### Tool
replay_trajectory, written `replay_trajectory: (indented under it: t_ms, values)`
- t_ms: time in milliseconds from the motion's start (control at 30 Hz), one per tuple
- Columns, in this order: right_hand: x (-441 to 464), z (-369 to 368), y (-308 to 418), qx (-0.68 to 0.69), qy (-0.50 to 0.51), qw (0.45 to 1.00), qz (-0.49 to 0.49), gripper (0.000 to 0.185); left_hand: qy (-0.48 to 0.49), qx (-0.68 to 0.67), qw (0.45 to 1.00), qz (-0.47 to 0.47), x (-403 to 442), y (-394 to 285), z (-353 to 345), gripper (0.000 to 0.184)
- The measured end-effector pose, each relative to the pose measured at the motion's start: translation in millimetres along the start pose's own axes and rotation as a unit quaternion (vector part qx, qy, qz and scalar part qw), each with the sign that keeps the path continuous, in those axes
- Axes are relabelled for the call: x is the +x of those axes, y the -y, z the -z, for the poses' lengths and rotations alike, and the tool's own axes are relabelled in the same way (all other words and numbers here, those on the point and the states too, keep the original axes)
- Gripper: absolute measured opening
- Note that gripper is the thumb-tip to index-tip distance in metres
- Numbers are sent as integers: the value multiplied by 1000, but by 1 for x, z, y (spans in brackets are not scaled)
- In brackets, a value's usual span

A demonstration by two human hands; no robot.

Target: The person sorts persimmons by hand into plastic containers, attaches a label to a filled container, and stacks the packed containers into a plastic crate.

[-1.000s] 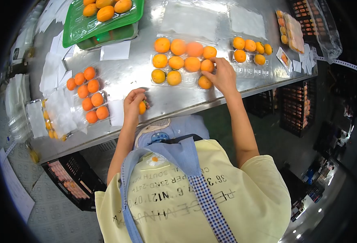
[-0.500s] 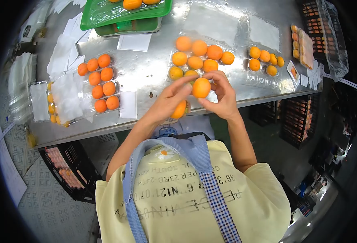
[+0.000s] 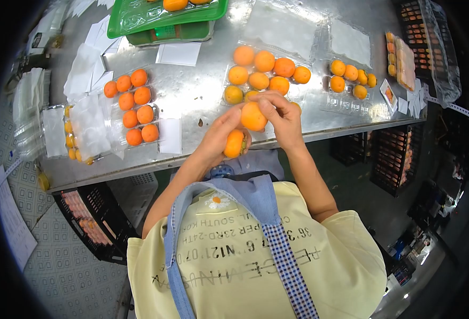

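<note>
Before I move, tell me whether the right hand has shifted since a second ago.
Yes. Judged against the right tray, the right hand has shifted left, away from it, and is now beside the left hand.

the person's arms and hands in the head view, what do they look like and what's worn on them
The left hand and right hand are ungloved. The bare forearms show no watch or bracelet. Above them are short, loose, pale yellow fabric sleeves, with no lettering visible on the sleeves themselves.
</note>
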State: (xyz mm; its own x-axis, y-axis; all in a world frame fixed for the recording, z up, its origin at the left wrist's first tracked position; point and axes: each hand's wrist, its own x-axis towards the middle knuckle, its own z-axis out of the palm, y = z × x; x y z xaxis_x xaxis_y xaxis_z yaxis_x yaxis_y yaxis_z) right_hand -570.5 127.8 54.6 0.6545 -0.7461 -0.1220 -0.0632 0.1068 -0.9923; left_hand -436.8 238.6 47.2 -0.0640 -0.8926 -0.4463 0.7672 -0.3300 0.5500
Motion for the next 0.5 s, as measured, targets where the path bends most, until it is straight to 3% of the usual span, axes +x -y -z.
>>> replay_trajectory:
  t_ms: [300, 500]
  values:
    - [-2, -5, 1, 14, 8, 1000, 7, 24, -14, 32, 999, -7, 0, 4, 8, 56]
    - [-4, -5, -5, 65, 33, 997, -38, 24, 15, -164, 984, 70, -3, -7, 11, 58]
